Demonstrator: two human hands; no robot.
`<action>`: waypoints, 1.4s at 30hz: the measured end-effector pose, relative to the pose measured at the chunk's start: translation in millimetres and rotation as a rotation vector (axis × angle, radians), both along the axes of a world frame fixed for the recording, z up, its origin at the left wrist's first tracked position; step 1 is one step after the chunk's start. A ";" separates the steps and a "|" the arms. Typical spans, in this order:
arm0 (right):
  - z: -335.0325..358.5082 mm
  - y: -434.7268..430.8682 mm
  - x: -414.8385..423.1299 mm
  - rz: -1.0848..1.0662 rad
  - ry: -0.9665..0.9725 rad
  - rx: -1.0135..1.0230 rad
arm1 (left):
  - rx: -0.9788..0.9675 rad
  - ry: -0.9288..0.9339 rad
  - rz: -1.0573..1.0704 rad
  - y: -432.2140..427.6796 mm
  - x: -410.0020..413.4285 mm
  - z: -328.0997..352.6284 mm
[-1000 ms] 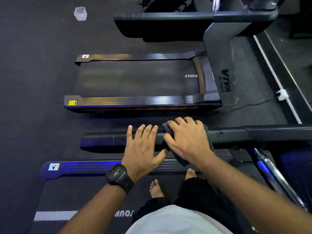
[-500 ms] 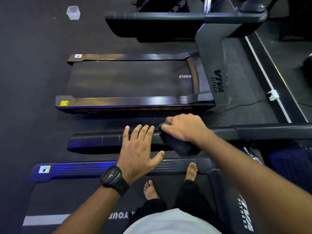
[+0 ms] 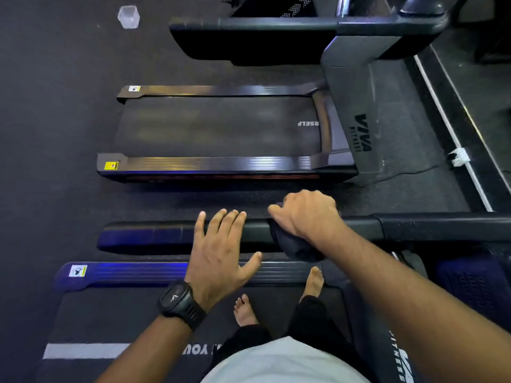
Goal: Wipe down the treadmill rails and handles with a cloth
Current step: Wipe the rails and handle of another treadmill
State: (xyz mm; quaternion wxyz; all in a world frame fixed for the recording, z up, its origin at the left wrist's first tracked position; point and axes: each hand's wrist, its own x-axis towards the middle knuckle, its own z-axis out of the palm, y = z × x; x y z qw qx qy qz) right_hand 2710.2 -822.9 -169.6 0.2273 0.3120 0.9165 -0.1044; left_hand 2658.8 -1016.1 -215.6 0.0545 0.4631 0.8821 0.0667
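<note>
I stand barefoot on a treadmill belt (image 3: 116, 316), looking down at its black side handrail (image 3: 149, 233), which runs left to right. My right hand (image 3: 307, 214) grips a dark cloth (image 3: 296, 248) wrapped over the rail, with part of the cloth hanging below the rail. My left hand (image 3: 221, 252), with a black watch on the wrist, lies flat with straight fingers resting on the rail just left of the cloth. The blue-lit side rail (image 3: 132, 272) of the deck runs beneath the handrail.
A second treadmill (image 3: 221, 128) stands beyond the handrail, with its own handrail (image 3: 249, 26) and a grey upright (image 3: 356, 114). A small clear cup (image 3: 128, 16) sits on the dark floor at far left. A raised ledge (image 3: 453, 139) runs along the right.
My right hand has rolled over the top of the rail, so the cloth now hangs below it. My left hand has stayed flat on the rail. The camera has shifted a little.
</note>
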 end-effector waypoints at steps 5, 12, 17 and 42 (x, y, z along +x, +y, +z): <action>-0.4 -28.6 35.5 0.253 0.210 0.169 | 0.020 -0.005 0.015 1.1 2.7 -1.0; 1.5 -0.6 12.4 0.001 0.020 0.010 | 0.046 -0.007 -0.029 7.8 6.4 -2.0; -3.6 -30.1 48.2 0.217 0.217 0.217 | 0.046 -0.011 -0.019 9.5 8.8 -2.9; -5.9 -6.7 53.8 0.253 0.262 0.164 | -0.026 0.010 -0.028 26.5 22.2 -1.0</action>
